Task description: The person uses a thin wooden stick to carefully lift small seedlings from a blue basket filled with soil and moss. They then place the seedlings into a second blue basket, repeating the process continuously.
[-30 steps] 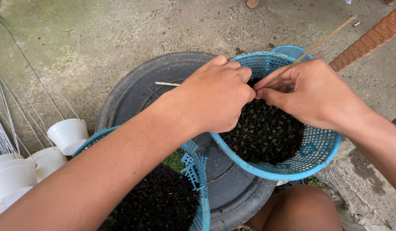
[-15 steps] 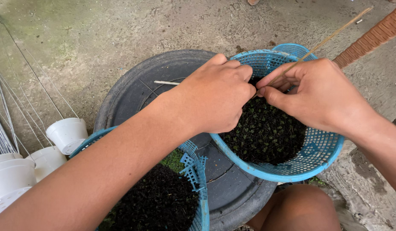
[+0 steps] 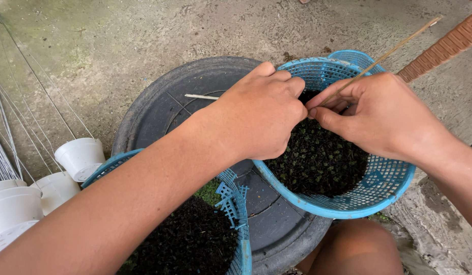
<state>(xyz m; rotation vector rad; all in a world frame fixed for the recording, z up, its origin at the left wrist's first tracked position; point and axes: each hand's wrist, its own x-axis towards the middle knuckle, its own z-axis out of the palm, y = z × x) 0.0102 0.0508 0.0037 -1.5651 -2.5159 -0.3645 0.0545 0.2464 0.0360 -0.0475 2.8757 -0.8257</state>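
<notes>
Head view looks straight down on two bare hands meeting over a basket. Right hand (image 3: 383, 117) pinches a thin stick (image 3: 383, 53) between thumb and forefinger; the stick slants up and away toward the top right corner. Left hand (image 3: 261, 114) is curled into a loose fist with its knuckles touching the right thumb and fingertips, and what it grips, if anything, cannot be told, since the fingers fold under out of sight. A pale thin rod (image 3: 201, 96) pokes out just left of that hand, lying over the tub. Beneath both hands sits a blue basket (image 3: 378, 196) of plastic mesh, tilted, holding dark soil (image 3: 317, 163) with small specks in it. The basket rests on the rim of a grey tub (image 3: 159, 109), round and turned with its flat ribbed face upward. A second blue basket (image 3: 236, 203), its rim chipped, stands at the near left, also full of dark soil, with a little green showing beside it. At the left edge are four white pots (image 3: 80, 158), with thin wires (image 3: 11, 127) rising from them. A bare knee (image 3: 358, 249) shows at the bottom. The floor (image 3: 118, 46) is rough grey concrete, stained green toward the top left, and a strip of brown brick (image 3: 444, 48) crosses the top right corner.
</notes>
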